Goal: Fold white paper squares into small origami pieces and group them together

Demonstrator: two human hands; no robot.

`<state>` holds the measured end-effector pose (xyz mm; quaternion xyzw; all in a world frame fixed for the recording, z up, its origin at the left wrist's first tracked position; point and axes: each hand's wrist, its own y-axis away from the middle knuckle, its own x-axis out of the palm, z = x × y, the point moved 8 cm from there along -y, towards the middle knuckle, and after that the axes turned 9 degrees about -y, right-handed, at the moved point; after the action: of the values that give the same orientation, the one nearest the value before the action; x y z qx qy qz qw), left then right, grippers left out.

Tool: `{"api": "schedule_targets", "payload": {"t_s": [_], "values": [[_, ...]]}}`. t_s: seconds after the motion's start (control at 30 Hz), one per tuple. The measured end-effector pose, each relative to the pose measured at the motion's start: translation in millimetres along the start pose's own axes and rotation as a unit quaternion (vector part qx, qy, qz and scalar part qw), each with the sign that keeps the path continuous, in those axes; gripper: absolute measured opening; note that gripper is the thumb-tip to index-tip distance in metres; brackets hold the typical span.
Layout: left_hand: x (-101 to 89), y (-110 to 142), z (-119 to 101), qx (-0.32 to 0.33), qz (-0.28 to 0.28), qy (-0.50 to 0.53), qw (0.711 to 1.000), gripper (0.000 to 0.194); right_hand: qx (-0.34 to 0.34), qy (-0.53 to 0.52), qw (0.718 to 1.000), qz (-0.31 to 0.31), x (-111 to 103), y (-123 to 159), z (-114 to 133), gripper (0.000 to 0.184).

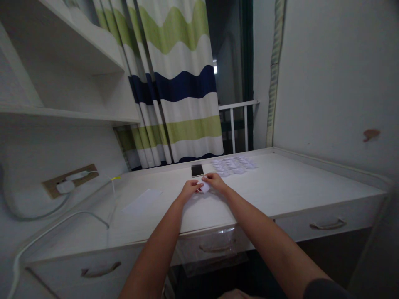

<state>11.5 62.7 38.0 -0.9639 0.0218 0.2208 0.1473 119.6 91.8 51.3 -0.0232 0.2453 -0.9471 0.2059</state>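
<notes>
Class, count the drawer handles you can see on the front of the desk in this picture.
3: left handle below the cable, middle handle between the forearms, right handle on the right drawer. Others may be hidden.

paper piece (205,187): small, white, crumpled-looking, being pinched between both hands' fingertips
pose: being held just above the desk (280,182), details too small to tell
place: sitting near the desk's middle, nearer its far edge than its front edge

Dim, cool indoor light leaves the frame murky and soft, darkest at the lower right and in the window gap at upper centre, with wide-angle bending of straight edges towards the borders.
</notes>
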Motion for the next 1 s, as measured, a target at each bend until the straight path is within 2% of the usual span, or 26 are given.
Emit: {"api": "schedule_targets", "payload": {"t_s": [0.1, 0.4, 0.77, 1.0], "values": [[-0.6, 0.8, -3.2, 0.009, -0.006, -0.016, 1.0, 0.027, 0.0, -0.005, 1.0, 0.003, 0.4, -0.8, -0.6, 0.032], [-17.9, -2.0, -5.1, 0.032, -0.082, 0.014, 0.996, 0.033, 0.016, -0.034, 0.999, -0.016, -2.6, -2.7, -4.0, 0.033], [-21.9, -0.8, -2.6, 0.014, -0.104, 0.04, 0.994, 0.033, 0.017, -0.02, 0.999, -0.045, -8.7, -4.3, -3.6, 0.032], [-20.0, 1.4, -2.5, 0.0, -0.096, 0.085, 0.992, 0.038, 0.013, -0.014, 0.998, -0.06, -13.1, -4.6, -1.5, 0.027]]}}
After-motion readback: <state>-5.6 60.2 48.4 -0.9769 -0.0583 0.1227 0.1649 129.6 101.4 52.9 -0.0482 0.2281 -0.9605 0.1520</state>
